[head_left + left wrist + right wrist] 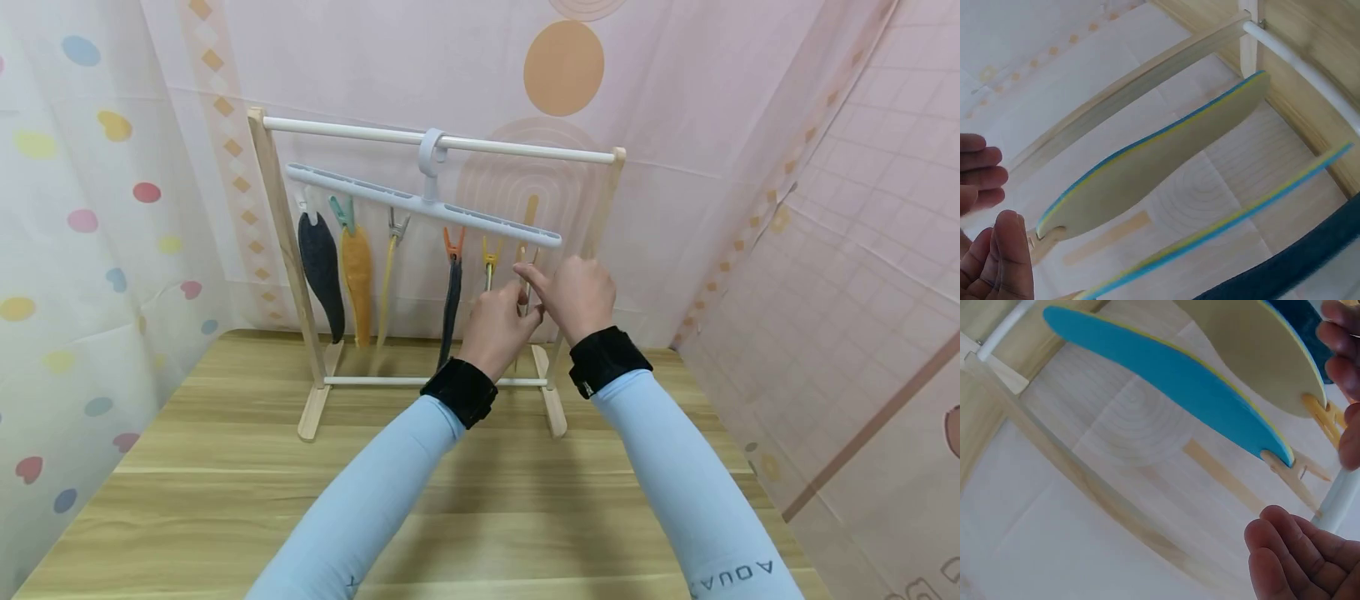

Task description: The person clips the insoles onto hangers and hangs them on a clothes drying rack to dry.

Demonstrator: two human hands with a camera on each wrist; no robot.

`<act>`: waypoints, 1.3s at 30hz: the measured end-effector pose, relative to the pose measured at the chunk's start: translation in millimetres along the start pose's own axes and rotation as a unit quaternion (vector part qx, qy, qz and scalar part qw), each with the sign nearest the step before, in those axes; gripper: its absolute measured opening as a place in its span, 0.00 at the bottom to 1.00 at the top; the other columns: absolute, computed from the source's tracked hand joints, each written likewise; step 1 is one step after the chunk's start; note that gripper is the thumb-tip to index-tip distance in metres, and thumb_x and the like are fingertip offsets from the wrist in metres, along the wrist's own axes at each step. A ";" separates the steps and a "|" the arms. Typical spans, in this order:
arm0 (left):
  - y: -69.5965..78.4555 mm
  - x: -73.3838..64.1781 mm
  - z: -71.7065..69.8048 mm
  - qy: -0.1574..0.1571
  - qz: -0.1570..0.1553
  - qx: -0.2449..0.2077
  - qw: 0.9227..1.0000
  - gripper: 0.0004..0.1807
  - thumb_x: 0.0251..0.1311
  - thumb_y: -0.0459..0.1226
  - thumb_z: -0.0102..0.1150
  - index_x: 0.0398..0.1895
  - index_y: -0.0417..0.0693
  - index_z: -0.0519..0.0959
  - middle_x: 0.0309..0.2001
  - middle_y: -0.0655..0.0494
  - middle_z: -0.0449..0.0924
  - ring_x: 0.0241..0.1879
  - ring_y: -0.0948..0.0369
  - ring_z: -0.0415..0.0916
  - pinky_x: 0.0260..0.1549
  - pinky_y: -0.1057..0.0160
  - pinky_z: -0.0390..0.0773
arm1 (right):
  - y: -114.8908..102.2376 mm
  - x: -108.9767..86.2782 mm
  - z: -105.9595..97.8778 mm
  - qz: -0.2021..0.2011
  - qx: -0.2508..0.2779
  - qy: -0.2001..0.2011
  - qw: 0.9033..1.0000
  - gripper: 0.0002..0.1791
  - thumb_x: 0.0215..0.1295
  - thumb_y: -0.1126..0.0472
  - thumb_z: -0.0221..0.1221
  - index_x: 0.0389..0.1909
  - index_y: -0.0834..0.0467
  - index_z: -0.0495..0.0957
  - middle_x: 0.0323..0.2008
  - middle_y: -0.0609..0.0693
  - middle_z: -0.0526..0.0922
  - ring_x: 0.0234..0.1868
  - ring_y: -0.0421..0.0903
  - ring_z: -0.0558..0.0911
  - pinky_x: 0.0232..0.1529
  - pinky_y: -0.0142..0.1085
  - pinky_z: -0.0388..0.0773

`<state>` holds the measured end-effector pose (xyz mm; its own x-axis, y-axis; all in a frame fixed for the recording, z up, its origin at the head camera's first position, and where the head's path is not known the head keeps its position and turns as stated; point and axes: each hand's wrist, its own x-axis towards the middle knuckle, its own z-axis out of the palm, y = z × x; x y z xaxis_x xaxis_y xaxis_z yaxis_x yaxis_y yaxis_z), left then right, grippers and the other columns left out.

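Both hands are raised near the lower right end of a pale blue hanger [423,204]. My left hand [498,329] has loosely bent fingers with nothing between them. My right hand [581,296] is just right of it, fingers relaxed and holding nothing. An insole [1172,381], blue on one face and beige on the other, hangs beside them from a light wood-coloured clip [1291,478]. Next to it, another insole [1229,222] shows its blue and yellow edge in the left wrist view. In the head view the hands partly cover these insoles.
The hanger hooks over the white top rod [337,129] of a wooden rack [281,225]. Dark [322,275] and orange [356,279] insoles hang from clips on its left half, another dark insole [450,308] near the middle. The rack stands on a wood-grain table [225,467] against patterned curtains.
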<state>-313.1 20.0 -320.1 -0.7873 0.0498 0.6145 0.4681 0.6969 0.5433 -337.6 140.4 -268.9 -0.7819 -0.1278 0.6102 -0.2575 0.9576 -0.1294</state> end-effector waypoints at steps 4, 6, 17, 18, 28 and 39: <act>-6.9 -6.0 -2.8 0.005 0.003 0.011 1.000 0.12 0.65 0.41 0.64 0.34 0.39 0.79 0.24 0.53 0.77 0.20 0.61 0.70 0.22 0.65 0.71 | 1.9 -5.4 4.4 -0.007 -0.008 -0.001 1.000 0.43 0.64 0.26 0.49 0.05 0.54 0.54 0.10 0.44 0.50 0.09 0.41 0.54 0.11 0.33 0.50; -11.1 -8.5 -3.5 0.008 0.006 0.018 1.000 0.12 0.64 0.41 0.64 0.35 0.38 0.80 0.25 0.51 0.79 0.20 0.61 0.71 0.24 0.64 0.74 | 3.5 -7.8 6.4 -0.010 -0.015 0.001 1.000 0.42 0.65 0.26 0.49 0.05 0.54 0.54 0.10 0.44 0.50 0.09 0.41 0.55 0.11 0.33 0.51; -33.6 -20.5 -7.1 -0.002 -0.008 0.021 1.000 0.14 0.64 0.42 0.65 0.34 0.38 0.79 0.25 0.51 0.78 0.20 0.60 0.72 0.24 0.62 0.73 | 17.3 -20.3 16.0 -0.001 -0.007 -0.007 1.000 0.42 0.66 0.28 0.50 0.02 0.54 0.58 0.07 0.44 0.55 0.09 0.42 0.61 0.10 0.34 0.55; -35.0 -21.5 -7.6 -0.004 -0.010 0.020 1.000 0.14 0.65 0.42 0.65 0.34 0.38 0.79 0.26 0.51 0.78 0.21 0.60 0.72 0.24 0.62 0.74 | 18.4 -21.8 16.0 -0.001 -0.005 -0.008 1.000 0.42 0.67 0.29 0.49 0.02 0.54 0.58 0.07 0.44 0.55 0.09 0.42 0.61 0.11 0.34 0.55; -54.8 -32.8 -18.6 -0.010 -0.030 0.022 0.999 0.14 0.66 0.42 0.63 0.35 0.38 0.80 0.28 0.48 0.81 0.24 0.57 0.76 0.27 0.58 0.77 | 28.8 -42.6 22.4 0.005 0.042 -0.017 0.999 0.40 0.72 0.35 0.50 0.02 0.54 0.63 0.05 0.44 0.58 0.08 0.41 0.60 0.11 0.33 0.54; -89.2 -50.2 -41.7 0.000 -0.022 0.046 0.999 0.16 0.69 0.44 0.59 0.28 0.41 0.79 0.22 0.52 0.77 0.19 0.58 0.71 0.23 0.59 0.72 | 31.8 -70.8 38.9 -0.005 0.084 0.020 0.996 0.36 0.73 0.50 0.57 0.03 0.51 0.59 0.06 0.41 0.54 0.09 0.39 0.56 0.12 0.33 0.51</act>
<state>-298.6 -74.6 -375.6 -0.8064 0.0172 0.5911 0.3935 0.7617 0.5147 -312.5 169.8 -346.6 -0.7566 -0.1234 0.6422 -0.3592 0.8990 -0.2504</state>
